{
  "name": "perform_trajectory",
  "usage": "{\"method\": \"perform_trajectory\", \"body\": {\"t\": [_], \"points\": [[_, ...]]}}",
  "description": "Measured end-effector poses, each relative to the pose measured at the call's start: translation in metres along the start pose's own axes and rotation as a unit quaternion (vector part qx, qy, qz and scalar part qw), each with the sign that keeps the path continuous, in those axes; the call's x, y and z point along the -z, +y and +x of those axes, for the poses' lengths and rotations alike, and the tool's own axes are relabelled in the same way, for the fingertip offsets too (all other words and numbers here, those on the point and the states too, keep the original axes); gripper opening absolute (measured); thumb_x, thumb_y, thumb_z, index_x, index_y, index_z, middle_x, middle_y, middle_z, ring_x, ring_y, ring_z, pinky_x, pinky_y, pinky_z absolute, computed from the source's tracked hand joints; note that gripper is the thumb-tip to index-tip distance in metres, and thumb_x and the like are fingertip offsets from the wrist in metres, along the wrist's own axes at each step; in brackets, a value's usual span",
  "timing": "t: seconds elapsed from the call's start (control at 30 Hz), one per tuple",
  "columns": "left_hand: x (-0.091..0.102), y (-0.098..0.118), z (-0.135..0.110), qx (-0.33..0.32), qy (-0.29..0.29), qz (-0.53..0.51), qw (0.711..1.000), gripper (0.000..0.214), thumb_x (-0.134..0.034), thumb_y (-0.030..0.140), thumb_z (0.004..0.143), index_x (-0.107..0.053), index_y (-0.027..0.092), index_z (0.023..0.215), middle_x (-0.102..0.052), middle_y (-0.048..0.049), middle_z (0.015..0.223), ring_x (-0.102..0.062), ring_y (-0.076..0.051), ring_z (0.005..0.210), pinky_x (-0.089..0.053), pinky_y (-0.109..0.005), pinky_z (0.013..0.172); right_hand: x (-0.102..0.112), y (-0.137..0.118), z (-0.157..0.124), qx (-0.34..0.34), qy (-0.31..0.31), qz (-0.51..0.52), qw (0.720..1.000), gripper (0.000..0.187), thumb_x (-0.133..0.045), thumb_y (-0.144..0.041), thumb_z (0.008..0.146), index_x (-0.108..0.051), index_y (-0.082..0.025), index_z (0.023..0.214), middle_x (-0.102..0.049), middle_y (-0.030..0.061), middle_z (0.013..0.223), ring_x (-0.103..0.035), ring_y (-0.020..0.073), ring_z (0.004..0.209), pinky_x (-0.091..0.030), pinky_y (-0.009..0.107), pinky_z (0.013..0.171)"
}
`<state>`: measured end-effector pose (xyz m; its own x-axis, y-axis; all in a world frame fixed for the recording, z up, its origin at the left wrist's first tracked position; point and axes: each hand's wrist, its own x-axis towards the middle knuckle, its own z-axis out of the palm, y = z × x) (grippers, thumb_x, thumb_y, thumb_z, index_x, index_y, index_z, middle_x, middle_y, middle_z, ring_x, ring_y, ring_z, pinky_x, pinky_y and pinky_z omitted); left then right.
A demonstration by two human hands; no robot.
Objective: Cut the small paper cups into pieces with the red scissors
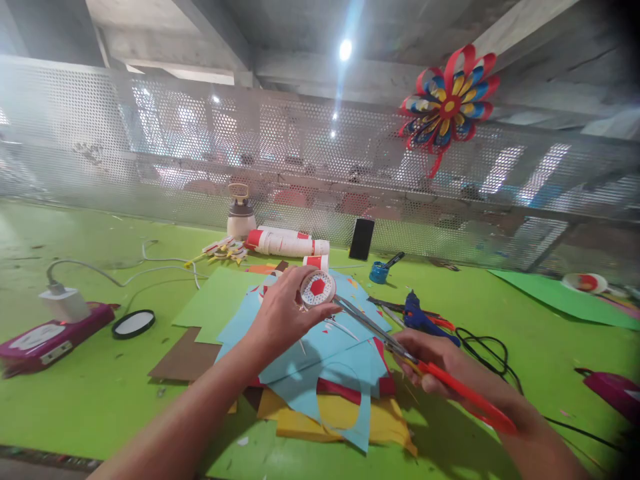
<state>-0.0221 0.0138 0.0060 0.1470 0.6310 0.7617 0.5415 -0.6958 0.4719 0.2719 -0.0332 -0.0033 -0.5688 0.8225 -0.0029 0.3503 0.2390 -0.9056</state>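
My left hand (pixel 283 310) is closed around a white paper cup (pixel 319 289), its round base turned toward me with a red hexagon and small dots on it. Scissors (pixel 365 319) with red handles are gripped in my right hand (pixel 435 363), and their blade tips reach the cup's right edge. Thin pale strips show below the cup; how they join it is hard to make out. Beneath both hands lies a pile of light blue paper sheets (pixel 295 367), one with a round hole cut out, over yellow paper (pixel 310 427).
Behind stand stacked paper cups (pixel 290 245), a spray bottle (pixel 241 217) and a phone (pixel 361 239). A blue glue gun (pixel 420 313) and blue jar (pixel 379 272) lie to the right. At left are a purple power strip (pixel 60 340) and cable. A paper flower (pixel 450 105) hangs above.
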Motion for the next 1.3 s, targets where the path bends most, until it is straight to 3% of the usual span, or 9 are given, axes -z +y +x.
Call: {"method": "perform_trajectory", "body": {"t": [0.13,0.23,0.43,0.63,0.83,1.07,1.3], "points": [[0.001,0.001,-0.002,-0.048,0.016,-0.018,0.999,0.059,-0.074,0.052,0.075,-0.056,0.016,0.118,-0.067,-0.0118,0.108,-0.063,-0.025,0.095,-0.053,-0.044,0.081,0.0,-0.001,-0.003,-0.006,0.022,0.009,1.0,0.055,-0.076,-0.06,0.068,-0.066,-0.021,0.106,-0.051,0.0007,0.082,-0.046,0.0147,0.07,-0.04,0.025,0.06],[0.004,0.003,-0.003,-0.048,0.006,-0.024,0.999,0.062,-0.072,0.051,0.077,-0.054,0.016,0.125,-0.066,-0.0145,0.116,-0.062,-0.027,0.102,-0.054,-0.046,0.084,0.0,-0.002,-0.004,0.006,0.031,0.002,0.999,0.051,-0.08,-0.055,0.066,-0.069,-0.02,0.103,-0.051,-0.0004,0.078,-0.045,0.0138,0.066,-0.042,0.026,0.061],[0.006,0.004,-0.003,-0.061,-0.002,-0.044,0.997,0.062,-0.071,0.053,0.078,-0.053,0.018,0.126,-0.065,-0.0138,0.115,-0.062,-0.026,0.103,-0.053,-0.044,0.088,0.004,0.001,-0.006,-0.01,0.065,-0.015,0.998,0.057,-0.088,-0.05,0.055,-0.073,-0.022,0.102,-0.053,-0.0015,0.074,-0.048,0.0144,0.064,-0.047,0.028,0.063],[0.007,0.005,-0.002,-0.065,0.001,-0.043,0.997,0.063,-0.066,0.061,0.078,-0.055,0.017,0.122,-0.066,-0.0135,0.11,-0.064,-0.026,0.097,-0.054,-0.044,0.083,0.002,0.005,-0.009,0.014,0.083,-0.058,0.995,0.047,-0.084,-0.045,0.063,-0.073,-0.021,0.103,-0.057,0.0008,0.077,-0.054,0.0163,0.069,-0.051,0.031,0.072],[0.009,0.01,-0.001,-0.064,0.002,-0.046,0.997,0.062,-0.067,0.061,0.077,-0.057,0.016,0.118,-0.069,-0.0131,0.106,-0.064,-0.024,0.091,-0.055,-0.042,0.078,-0.006,0.0,-0.01,0.014,0.107,-0.129,0.986,0.034,-0.075,-0.037,0.078,-0.072,-0.022,0.108,-0.066,0.0072,0.094,-0.062,0.0191,0.08,-0.055,0.033,0.079],[0.011,0.013,-0.001,-0.059,-0.005,-0.049,0.997,0.057,-0.069,0.056,0.078,-0.057,0.018,0.119,-0.069,-0.0121,0.112,-0.063,-0.025,0.102,-0.053,-0.043,0.088,-0.006,0.0,-0.009,0.055,0.12,-0.152,0.98,0.032,-0.075,-0.032,0.078,-0.073,-0.02,0.107,-0.064,0.0036,0.074,-0.062,0.0164,0.064,-0.058,0.03,0.065],[0.016,0.018,-0.003,-0.058,-0.046,-0.045,0.996,0.058,-0.06,0.056,0.085,-0.055,0.014,0.125,-0.065,-0.0151,0.118,-0.061,-0.027,0.106,-0.051,-0.045,0.092,-0.015,-0.003,-0.011,0.045,0.163,-0.099,0.981,0.027,-0.077,-0.033,0.075,-0.076,-0.021,0.1,-0.066,0.0047,0.08,-0.062,0.0165,0.07,-0.057,0.03,0.071]]}}
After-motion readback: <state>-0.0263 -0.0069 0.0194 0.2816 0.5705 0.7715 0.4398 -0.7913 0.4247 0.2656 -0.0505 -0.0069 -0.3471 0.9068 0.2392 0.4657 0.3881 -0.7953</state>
